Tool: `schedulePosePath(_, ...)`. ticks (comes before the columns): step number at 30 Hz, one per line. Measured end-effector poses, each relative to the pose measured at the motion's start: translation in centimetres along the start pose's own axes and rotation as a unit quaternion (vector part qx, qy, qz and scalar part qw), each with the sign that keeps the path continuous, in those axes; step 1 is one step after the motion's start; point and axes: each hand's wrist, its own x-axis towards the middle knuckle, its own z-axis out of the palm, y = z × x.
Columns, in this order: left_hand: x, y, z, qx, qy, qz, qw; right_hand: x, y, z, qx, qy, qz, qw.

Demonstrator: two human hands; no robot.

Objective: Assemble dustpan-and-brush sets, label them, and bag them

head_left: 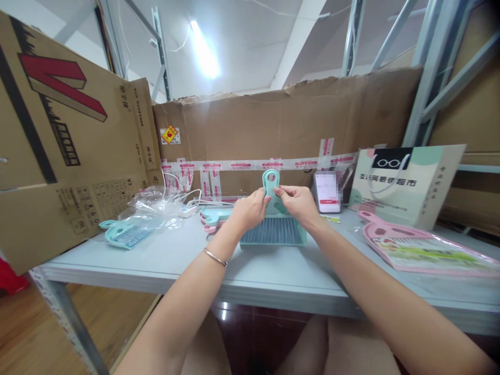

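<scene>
A mint-green dustpan (304,238) stands upright at the middle of the table, its handle end pointing up. Grey-blue bristles of a hand brush (269,230) show across its lower part, so the two look nested. My left hand (252,208) pinches the handle from the left, thumb and fingers closed. On the other side my right hand (299,203) grips the handle just under its hanging hole. Fingers cover part of the handles, and I cannot tell where one ends and the other begins. More mint and pink dustpan pieces (213,219) lie behind my left hand.
A small mint brush (127,234) and crumpled clear plastic (152,205) lie left on the table (187,263). At right are a bagged pink dustpan set (422,247), a paper bag (394,192) and a phone (328,192). Large cardboard (250,127) walls the back.
</scene>
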Motion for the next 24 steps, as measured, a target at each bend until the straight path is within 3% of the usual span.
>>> schedulePosePath(5, 0.28, -0.11, 0.2, -0.108, 0.036, -0.026, 0.993, -0.08, -0.17, -0.19, -0.028, -0.024, -0.032, 0.999)
schedulePosePath(9, 0.79, -0.37, 0.03, -0.252, 0.074, -0.043, 0.964, -0.36, -0.59, -0.08, -0.016, -0.029, -0.037, 0.999)
schedulePosePath(12, 1.0, -0.51, -0.27, -0.33, 0.07, -0.04, 0.941, -0.54, -0.78, 0.08, -0.015, -0.027, -0.038, 0.999)
schedulePosePath(17, 0.94, -0.37, -0.54, -0.366, 0.08, -0.045, 0.926, -0.56, -0.6, 0.22, -0.025, -0.02, -0.05, 0.998)
schedulePosePath(24, 0.92, -0.02, -0.19, -0.346, 0.103, -0.066, 0.93, -0.53, -0.67, 0.03, -0.061, -0.046, -0.075, 0.994)
